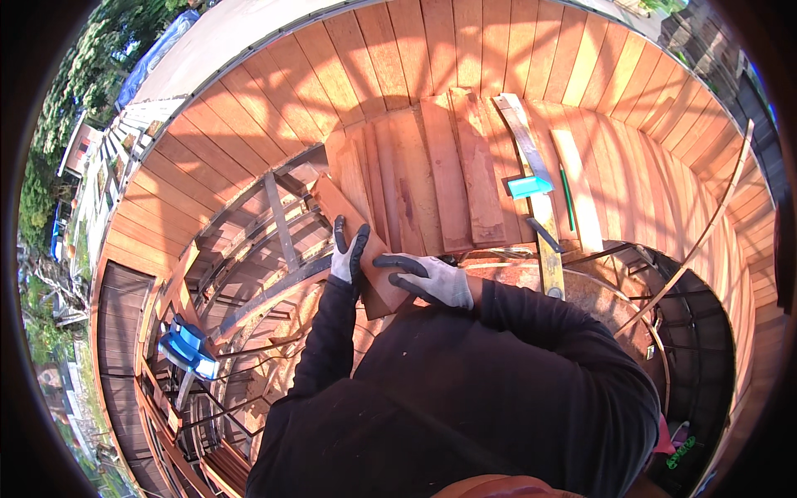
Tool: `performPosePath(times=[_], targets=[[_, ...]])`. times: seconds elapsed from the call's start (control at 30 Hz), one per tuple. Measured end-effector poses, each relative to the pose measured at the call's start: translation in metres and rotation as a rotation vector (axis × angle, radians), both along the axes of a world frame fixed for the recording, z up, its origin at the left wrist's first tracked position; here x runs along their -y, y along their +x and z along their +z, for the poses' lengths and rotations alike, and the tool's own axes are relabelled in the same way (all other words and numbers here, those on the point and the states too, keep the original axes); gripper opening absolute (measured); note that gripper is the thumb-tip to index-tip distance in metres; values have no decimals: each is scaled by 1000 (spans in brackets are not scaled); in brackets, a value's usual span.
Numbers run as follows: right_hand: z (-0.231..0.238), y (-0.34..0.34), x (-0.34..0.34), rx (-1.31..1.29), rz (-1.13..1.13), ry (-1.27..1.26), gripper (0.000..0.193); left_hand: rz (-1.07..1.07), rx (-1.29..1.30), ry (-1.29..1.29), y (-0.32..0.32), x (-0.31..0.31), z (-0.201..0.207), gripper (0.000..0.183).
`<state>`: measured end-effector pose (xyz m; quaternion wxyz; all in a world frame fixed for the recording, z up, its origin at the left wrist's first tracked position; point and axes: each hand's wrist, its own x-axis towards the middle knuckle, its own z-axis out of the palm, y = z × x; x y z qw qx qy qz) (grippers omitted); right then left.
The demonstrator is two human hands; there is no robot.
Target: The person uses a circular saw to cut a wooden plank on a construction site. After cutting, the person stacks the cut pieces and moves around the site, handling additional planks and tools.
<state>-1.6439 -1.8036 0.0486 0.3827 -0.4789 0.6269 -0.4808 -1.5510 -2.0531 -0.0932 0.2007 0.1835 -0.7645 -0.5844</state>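
A reddish-brown wooden board [339, 202] lies slanted in front of my body, its near end close to my chest. My left hand [350, 251], in a grey-and-black work glove, is closed around the board's left side. From the right, my right hand [432, 284], gloved the same way, grips the board nearer to me, its fingers reaching across the top face. Just beyond are several loose boards [447, 187] laid side by side on the curved wooden step. The undersides of both hands are hidden.
Right of the loose boards lie a long metal straightedge [520, 137], a light-blue block [530, 187] and a green pencil [568, 199]. An open metal frame [282, 220] curves at left, with a blue tool [189, 349] on it. A thin wooden strip [693, 249] leans at right.
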Motion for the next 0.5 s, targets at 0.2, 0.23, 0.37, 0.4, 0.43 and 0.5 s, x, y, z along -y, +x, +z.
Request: performPosePath(times=[0.2, 0.23, 0.37, 0.4, 0.43, 0.5], targets=[[-9, -38, -34, -718, -754, 158, 58, 113, 184, -179, -13, -39, 58, 90], [-11, -48, -39, -874, -817, 280, 70, 127, 237, -217, -15, -42, 64, 97], [-31, -63, -46, -851, -840, 636, 77, 129, 309, -359, -18, -37, 50, 111], [-38, -66, -46, -800, -838, 619, 77, 119, 292, -394, -17, -31, 40, 111], [-45, -69, -47, -765, -879, 530, 77, 76, 251, -412, -14, -27, 38, 110], [-54, -72, -52, -696, -957, 349, 77, -10, 169, -447, -8, -21, 35, 107]])
